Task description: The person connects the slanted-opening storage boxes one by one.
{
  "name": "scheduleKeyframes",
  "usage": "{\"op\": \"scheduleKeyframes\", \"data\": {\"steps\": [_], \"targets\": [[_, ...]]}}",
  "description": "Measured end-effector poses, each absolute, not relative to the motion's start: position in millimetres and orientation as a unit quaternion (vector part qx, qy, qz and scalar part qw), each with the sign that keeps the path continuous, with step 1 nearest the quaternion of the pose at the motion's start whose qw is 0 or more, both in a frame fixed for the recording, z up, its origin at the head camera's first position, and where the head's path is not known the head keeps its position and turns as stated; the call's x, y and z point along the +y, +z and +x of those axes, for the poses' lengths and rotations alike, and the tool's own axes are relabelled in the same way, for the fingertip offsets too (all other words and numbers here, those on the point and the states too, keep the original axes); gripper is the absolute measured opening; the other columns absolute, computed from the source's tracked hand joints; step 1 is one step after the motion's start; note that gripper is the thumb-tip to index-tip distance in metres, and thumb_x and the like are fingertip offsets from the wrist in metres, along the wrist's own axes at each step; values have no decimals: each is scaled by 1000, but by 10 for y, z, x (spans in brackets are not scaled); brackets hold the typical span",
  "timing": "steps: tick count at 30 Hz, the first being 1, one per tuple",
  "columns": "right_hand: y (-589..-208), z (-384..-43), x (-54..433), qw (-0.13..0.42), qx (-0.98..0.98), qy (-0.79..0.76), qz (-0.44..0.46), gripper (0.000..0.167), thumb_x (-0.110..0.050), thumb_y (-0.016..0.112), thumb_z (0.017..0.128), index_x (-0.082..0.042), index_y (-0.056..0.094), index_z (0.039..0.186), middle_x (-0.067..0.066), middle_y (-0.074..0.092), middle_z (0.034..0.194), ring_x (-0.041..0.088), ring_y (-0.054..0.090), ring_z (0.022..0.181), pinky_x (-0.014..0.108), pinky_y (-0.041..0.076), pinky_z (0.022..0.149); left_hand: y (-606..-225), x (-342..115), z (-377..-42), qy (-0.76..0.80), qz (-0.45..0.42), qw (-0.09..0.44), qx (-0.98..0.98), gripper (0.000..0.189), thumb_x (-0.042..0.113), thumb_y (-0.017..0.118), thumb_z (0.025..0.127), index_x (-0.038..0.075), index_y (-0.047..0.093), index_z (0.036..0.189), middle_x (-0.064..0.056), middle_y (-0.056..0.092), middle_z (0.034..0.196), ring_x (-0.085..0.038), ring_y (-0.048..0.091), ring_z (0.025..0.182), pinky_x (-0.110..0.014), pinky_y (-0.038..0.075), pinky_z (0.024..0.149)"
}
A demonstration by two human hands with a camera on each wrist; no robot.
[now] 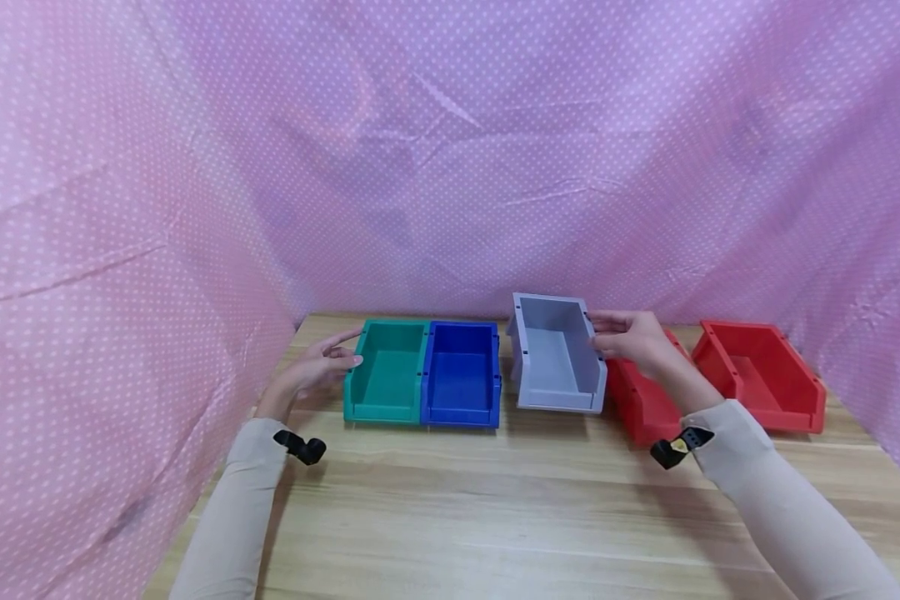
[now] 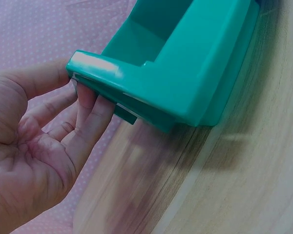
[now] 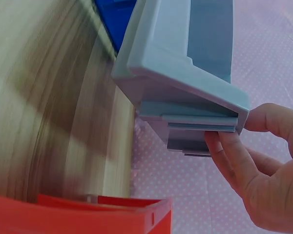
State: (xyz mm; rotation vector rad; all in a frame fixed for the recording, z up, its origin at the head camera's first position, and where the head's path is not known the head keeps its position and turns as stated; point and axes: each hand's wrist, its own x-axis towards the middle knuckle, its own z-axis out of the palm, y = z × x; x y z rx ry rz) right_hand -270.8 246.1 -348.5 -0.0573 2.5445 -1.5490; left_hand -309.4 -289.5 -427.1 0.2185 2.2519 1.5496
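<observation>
In the head view, a green storage bin [image 1: 390, 412] stands on the table, side by side with a blue storage bin [image 1: 461, 417]. My left hand [image 1: 317, 367] pinches the green bin's left rim; in the left wrist view the thumb is at the rim's edge and the fingertips are tucked beneath it. A grey storage bin [image 1: 558, 402] is to the right of the blue one, slightly tilted and raised off the table, with a gap between them. My right hand [image 3: 271, 165] pinches the grey bin's right side rim, fingertips under it. All three bins have nothing inside.
Two red storage bins [image 1: 780, 417] sit at the right; the nearer one [image 1: 648, 408] stands at an angle, partly hidden under my right forearm. A pink dotted cloth [image 1: 450, 208] hangs behind and beside the wooden table [image 1: 450, 517].
</observation>
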Motion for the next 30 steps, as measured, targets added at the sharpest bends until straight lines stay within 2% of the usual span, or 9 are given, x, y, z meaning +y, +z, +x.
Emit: {"op": "scheduleKeyframes", "data": {"steps": [8, 11, 17, 20, 30], "targets": [[-3513, -2672, 2420, 76, 857, -509, -7, 57, -13, 70, 96, -5, 52, 149, 28, 59, 140, 5, 70, 92, 31, 61, 86, -4278, -2893, -3087, 554, 88, 193, 805, 74, 25, 63, 103, 20, 23, 164, -14, 53, 132, -14, 60, 110, -37, 53, 102], [-3525, -2668, 2407, 77, 854, -515, -2, 57, -12, 70, 96, -5, 51, 150, 28, 59, 140, 3, 69, 90, 34, 60, 89, -4275, -2893, -3077, 554, 90, 192, 805, 73, 24, 63, 103, 20, 22, 164, -15, 53, 132, -13, 60, 110, -37, 53, 102], [-3546, -2650, 2386, 73, 846, -527, -7, 58, -11, 70, 96, -2, 49, 150, 31, 56, 141, 0, 68, 88, 29, 61, 85, -4266, -2894, -3061, 559, 88, 193, 802, 73, 23, 62, 103, 20, 22, 164, -11, 54, 129, -13, 60, 109, -37, 53, 101], [-3557, -2643, 2363, 73, 845, -529, -6, 57, -11, 70, 96, -2, 50, 149, 31, 57, 141, 1, 68, 87, 31, 61, 86, -4268, -2901, -3061, 560, 85, 193, 801, 73, 23, 63, 103, 20, 23, 164, -10, 55, 127, -13, 60, 109, -37, 53, 101], [-3628, -2656, 2344, 85, 839, -537, 1, 58, -11, 68, 97, -1, 47, 151, 31, 55, 143, 0, 68, 88, 34, 60, 89, -4261, -2893, -3048, 551, 94, 191, 807, 73, 24, 62, 104, 21, 22, 164, -17, 52, 136, -18, 58, 117, -43, 51, 106]]}}
